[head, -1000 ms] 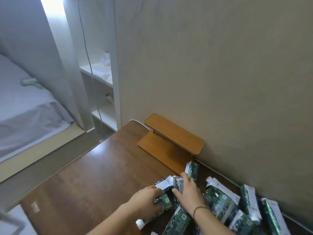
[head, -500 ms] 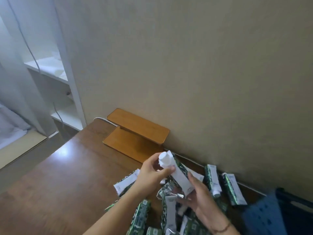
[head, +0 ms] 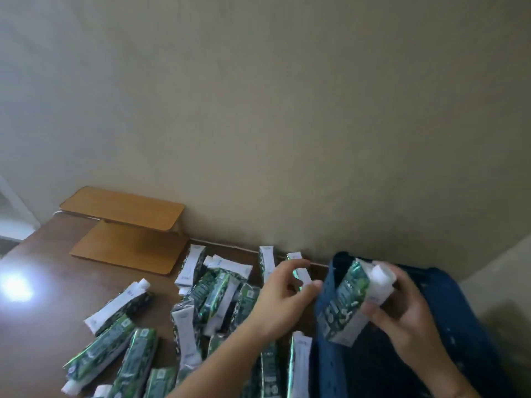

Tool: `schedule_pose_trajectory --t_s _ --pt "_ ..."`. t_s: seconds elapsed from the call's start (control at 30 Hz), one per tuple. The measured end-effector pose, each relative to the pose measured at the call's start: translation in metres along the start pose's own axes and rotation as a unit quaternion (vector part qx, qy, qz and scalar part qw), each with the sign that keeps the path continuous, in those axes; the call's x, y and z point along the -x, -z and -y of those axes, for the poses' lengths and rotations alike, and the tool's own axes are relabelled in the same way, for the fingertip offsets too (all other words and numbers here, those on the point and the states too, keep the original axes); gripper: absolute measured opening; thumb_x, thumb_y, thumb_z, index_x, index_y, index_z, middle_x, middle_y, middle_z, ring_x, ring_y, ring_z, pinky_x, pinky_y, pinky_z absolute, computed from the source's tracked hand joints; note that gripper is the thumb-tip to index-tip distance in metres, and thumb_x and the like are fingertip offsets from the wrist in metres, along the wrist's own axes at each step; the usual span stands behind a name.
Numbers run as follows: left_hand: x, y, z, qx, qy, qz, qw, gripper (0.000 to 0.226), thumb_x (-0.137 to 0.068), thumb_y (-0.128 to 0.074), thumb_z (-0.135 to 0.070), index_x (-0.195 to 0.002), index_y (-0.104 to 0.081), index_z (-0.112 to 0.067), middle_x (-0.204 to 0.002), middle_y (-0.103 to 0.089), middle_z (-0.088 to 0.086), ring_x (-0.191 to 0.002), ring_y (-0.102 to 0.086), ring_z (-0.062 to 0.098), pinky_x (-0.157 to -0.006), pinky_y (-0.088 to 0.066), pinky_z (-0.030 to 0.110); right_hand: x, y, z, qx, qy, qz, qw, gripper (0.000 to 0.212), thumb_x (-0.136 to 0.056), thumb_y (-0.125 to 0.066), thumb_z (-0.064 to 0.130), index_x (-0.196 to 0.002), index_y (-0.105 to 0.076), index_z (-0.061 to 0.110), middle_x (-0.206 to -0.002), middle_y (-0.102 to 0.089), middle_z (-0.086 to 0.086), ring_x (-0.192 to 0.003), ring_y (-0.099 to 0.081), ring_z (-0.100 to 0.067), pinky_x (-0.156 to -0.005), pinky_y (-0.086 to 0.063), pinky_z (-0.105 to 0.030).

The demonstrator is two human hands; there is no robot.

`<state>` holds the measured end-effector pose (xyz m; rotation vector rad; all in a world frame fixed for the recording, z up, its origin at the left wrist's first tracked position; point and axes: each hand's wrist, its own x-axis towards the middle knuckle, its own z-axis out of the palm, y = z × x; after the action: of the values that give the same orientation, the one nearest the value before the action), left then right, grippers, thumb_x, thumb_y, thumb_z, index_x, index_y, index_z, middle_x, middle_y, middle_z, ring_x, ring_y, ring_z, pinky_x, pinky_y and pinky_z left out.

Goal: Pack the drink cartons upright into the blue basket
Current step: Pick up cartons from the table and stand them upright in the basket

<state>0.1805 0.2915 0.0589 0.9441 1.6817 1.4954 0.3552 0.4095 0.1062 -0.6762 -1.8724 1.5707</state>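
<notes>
A green-and-white drink carton (head: 353, 300) with a white cap is gripped by my right hand (head: 402, 308) and hangs tilted over the left rim of the blue basket (head: 465, 300) at the lower right. My left hand (head: 284, 297) hovers just left of the basket with loosely curled fingers, holding nothing. Several more cartons (head: 212, 294) lie flat in a heap on the brown table (head: 57, 297), left of the basket. The basket's inside is dark and mostly hidden.
A light wooden stand (head: 126, 225) sits against the beige wall (head: 287, 110) at the back left. Glare marks the table's left side. The wall runs close behind the cartons and basket.
The view swung right, bringing the basket into view. The carton raised in both hands has passed to my right hand and moved over the basket's rim. My left hand let go.
</notes>
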Motion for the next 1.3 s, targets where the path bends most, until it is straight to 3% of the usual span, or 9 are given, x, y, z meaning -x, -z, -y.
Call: schedule_pose_trajectory --t_s 0.17,0.37,0.5,0.6,0.73,0.83,0.9,1.1,1.3 --pt "-0.006 -0.065 0.042 -0.006 0.104 0.078 0.991 0.093 -0.07 -0.07 -0.059 -0.15 -0.028 -0.035 -0.15 -0.042 -0.007 -0.134 -0.047 0.013 -0.112 -0.042 0.04 -0.002 0.055 -0.022 0.026 0.034 -0.104 0.994 0.047 -0.07 -0.068 0.01 -0.112 -0.055 0.027 -0.095 -0.069 0.005 -0.083 -0.066 -0.008 -0.07 -0.056 -0.02" --pt "0.001 -0.086 0.055 0.106 0.127 0.069 0.984 0.049 -0.097 -0.059 -0.013 -0.134 -0.039 -0.038 -0.125 -0.061 -0.007 -0.103 -0.067 0.001 -0.081 -0.053 0.018 -0.029 0.051 -0.089 0.343 -0.076 0.004 0.936 0.057 -0.073 -0.08 0.027 -0.109 -0.038 0.04 -0.097 -0.065 0.009 -0.085 -0.065 -0.014 -0.068 -0.054 -0.032" --pt "0.001 -0.085 0.061 0.107 0.157 0.063 0.98 0.055 -0.081 -0.067 -0.045 -0.128 -0.04 -0.058 -0.133 -0.059 -0.011 -0.118 -0.061 0.009 -0.097 -0.052 0.031 -0.035 0.022 -0.148 0.297 -0.104 0.03 0.949 0.069 -0.079 -0.065 0.002 -0.129 -0.036 0.039 -0.111 -0.069 -0.002 -0.105 -0.066 -0.024 -0.084 -0.056 -0.035" --pt "0.001 -0.082 0.065 0.075 0.168 0.059 0.981 0.057 -0.073 -0.067 -0.064 -0.122 -0.039 -0.068 -0.136 -0.052 -0.022 -0.129 -0.05 0.008 -0.111 -0.042 0.04 -0.038 0.006 -0.166 0.29 -0.097 -0.009 0.952 0.081 -0.077 -0.067 0.003 -0.143 -0.027 0.028 -0.109 -0.072 -0.014 -0.096 -0.069 -0.033 -0.077 -0.057 -0.039" --pt "0.011 -0.069 0.07 0.061 0.168 0.091 0.98 0.066 -0.076 -0.051 -0.081 -0.135 -0.039 -0.053 -0.137 -0.049 -0.026 -0.129 -0.046 0.0 -0.101 -0.043 0.019 -0.04 0.006 -0.169 0.267 -0.126 -0.027 0.955 0.087 -0.077 -0.07 0.0 -0.141 -0.02 0.03 -0.11 -0.07 -0.013 -0.098 -0.068 -0.03 -0.083 -0.055 -0.038" --pt "0.024 -0.059 0.091 -0.205 0.123 0.048 0.97 0.072 -0.081 -0.04 -0.081 -0.136 -0.047 -0.036 -0.138 -0.049 -0.014 -0.13 -0.045 0.012 -0.105 -0.042 0.032 -0.038 0.017 -0.164 0.268 -0.152 0.003 0.951 0.092 -0.077 -0.067 -0.006 -0.147 -0.016 0.024 -0.117 -0.066 -0.01 -0.108 -0.064 -0.027 -0.087 -0.049 -0.03" --pt "0.034 -0.06 0.11 -0.416 0.1 0.064 0.901 0.065 -0.087 -0.047 -0.06 -0.142 -0.04 -0.027 -0.141 -0.044 -0.006 -0.131 -0.041 0.021 -0.106 -0.038 0.037 -0.034 0.023 -0.158 0.268 -0.166 0.01 0.949 0.088 -0.079 -0.068 -0.006 -0.147 -0.02 0.023 -0.121 -0.063 -0.008 -0.113 -0.06 -0.026 -0.09 -0.047 -0.029" --pt "0.04 -0.088 0.126 -0.619 0.092 0.095 0.774 0.094 -0.08 -0.051 -0.064 -0.153 -0.014 -0.016 -0.133 -0.051 0.015 -0.125 -0.04 0.035 -0.099 -0.03 0.052 -0.013 0.029 -0.136 0.283 -0.153 -0.012 0.947 0.072 -0.084 -0.07 0.01 -0.143 -0.032 0.025 -0.111 -0.054 0.005 -0.1 -0.055 -0.012 -0.086 -0.047 -0.027" --pt "0.038 -0.082 0.125 -0.542 0.126 0.072 0.828 0.103 -0.078 -0.051 -0.063 -0.155 0.0 -0.018 -0.126 -0.063 0.01 -0.122 -0.05 0.031 -0.104 -0.033 0.043 0.019 0.023 -0.116 0.292 -0.102 0.004 0.951 0.052 -0.086 -0.069 0.014 -0.132 -0.048 0.026 -0.107 -0.057 0.014 -0.099 -0.055 0.001 -0.081 -0.044 -0.014"
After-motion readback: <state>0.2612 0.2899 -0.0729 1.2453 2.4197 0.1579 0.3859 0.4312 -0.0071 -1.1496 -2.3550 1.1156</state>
